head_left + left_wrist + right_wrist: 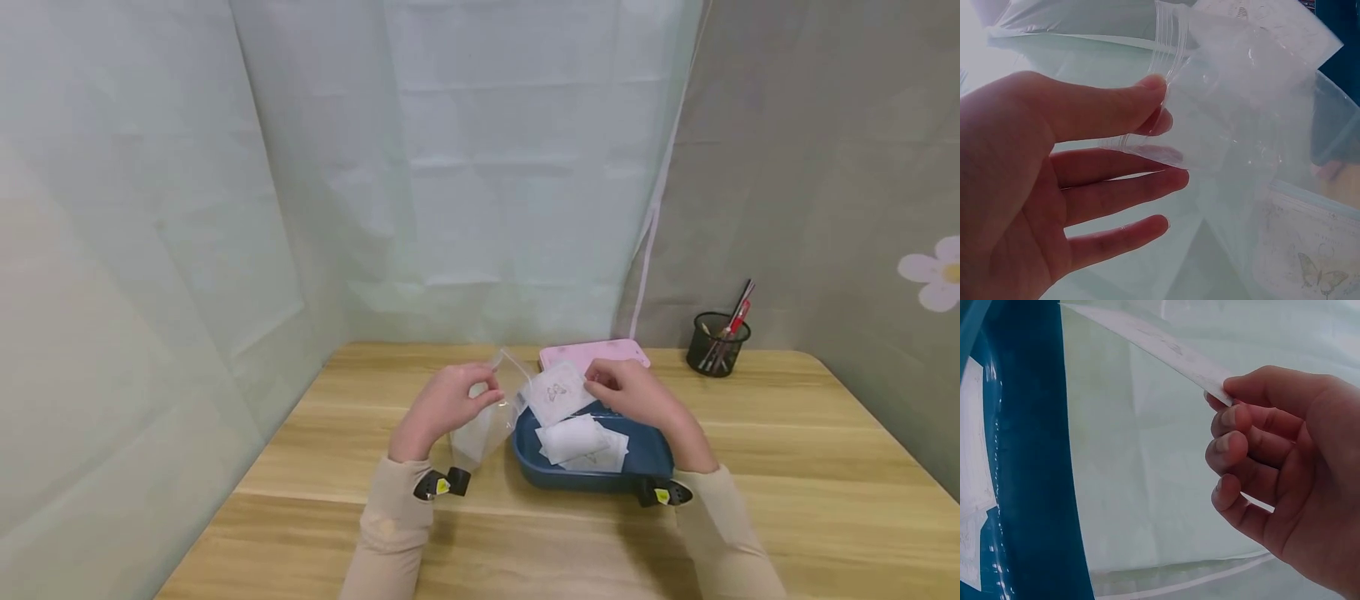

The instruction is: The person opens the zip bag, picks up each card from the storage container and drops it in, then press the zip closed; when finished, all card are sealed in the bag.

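My left hand point(448, 404) pinches the rim of a clear zip bag point(1235, 94) between thumb and index finger; the other fingers are extended. Low in the left wrist view, a white square with a butterfly print point(1316, 275) shows at the bag's lower part. Between right thumb and fingertips, my right hand point(636, 390) pinches one corner of a flat white butterfly-printed packet point(555, 392). That packet is tilted beside the bag's mouth, above the back left of a blue tray point(648, 450). Several similar white packets point(577, 442) lie heaped in the tray.
Behind the tray lies a flat pink object point(600, 352), partly covered by the packet and right hand. A black mesh pen cup point(716, 354) with pens stands at the back right of the wooden table point(787, 433). Pale curtains point(510, 183) hang behind and at the left.
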A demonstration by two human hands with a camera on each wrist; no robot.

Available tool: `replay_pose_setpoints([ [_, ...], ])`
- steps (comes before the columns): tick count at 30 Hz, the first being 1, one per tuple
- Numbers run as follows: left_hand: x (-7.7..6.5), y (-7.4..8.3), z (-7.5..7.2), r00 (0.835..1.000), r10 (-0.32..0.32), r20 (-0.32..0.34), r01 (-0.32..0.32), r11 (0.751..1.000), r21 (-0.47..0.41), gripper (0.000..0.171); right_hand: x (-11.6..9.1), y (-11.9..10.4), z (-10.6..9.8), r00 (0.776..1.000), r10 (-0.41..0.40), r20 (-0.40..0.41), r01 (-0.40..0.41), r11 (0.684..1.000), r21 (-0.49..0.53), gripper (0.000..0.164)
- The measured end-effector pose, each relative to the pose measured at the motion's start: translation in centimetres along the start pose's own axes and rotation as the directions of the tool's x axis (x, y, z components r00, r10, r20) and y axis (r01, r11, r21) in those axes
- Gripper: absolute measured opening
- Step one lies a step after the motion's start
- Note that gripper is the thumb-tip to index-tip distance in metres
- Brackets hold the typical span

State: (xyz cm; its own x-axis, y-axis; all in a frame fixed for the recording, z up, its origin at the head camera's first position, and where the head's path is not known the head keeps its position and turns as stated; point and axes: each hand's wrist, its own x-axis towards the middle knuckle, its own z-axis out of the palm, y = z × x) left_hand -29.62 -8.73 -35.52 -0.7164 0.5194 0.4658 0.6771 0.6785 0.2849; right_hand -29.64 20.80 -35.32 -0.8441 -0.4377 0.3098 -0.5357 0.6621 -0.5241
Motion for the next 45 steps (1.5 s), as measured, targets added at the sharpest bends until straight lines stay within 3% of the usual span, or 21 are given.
replay_pose_setpoints([
  [5,-0.1,0.3,0.2,1.000,-0.028,-0.004,0.028,1.000,-0.001,0.011,-0.4,0.1,-0.2,0.998,0.037,-0.043,-0.036,0.999,0.023,0.004],
  [12,-0.2,0.2,0.4,0.998,-0.046,-0.044,0.046,0.999,0.003,0.012,-0.4,-0.4,-0.4,0.983,0.065,-0.171,-0.051,0.995,0.082,0.007],
  [20,-0.2,0.2,0.6,0.997,-0.065,-0.043,0.065,0.998,0.006,0.012,-0.4,-1.7,-0.4,0.929,0.259,-0.264,-0.205,0.955,0.216,0.017],
  [25,-0.1,0.4,0.8,0.996,-0.077,-0.034,0.077,0.997,0.010,0.013,-0.3,-2.8,0.0,0.910,0.292,-0.295,-0.212,0.938,0.274,0.016],
  [38,0.0,1.0,1.3,0.993,-0.111,-0.028,0.111,0.994,-0.006,0.014,0.0,-3.4,1.1,0.926,0.249,-0.283,-0.180,0.951,0.250,0.012],
  [45,0.1,1.0,1.4,0.996,-0.072,-0.047,0.073,0.997,0.017,0.016,0.1,-3.3,1.6,0.935,0.227,-0.271,-0.162,0.956,0.245,0.014],
])
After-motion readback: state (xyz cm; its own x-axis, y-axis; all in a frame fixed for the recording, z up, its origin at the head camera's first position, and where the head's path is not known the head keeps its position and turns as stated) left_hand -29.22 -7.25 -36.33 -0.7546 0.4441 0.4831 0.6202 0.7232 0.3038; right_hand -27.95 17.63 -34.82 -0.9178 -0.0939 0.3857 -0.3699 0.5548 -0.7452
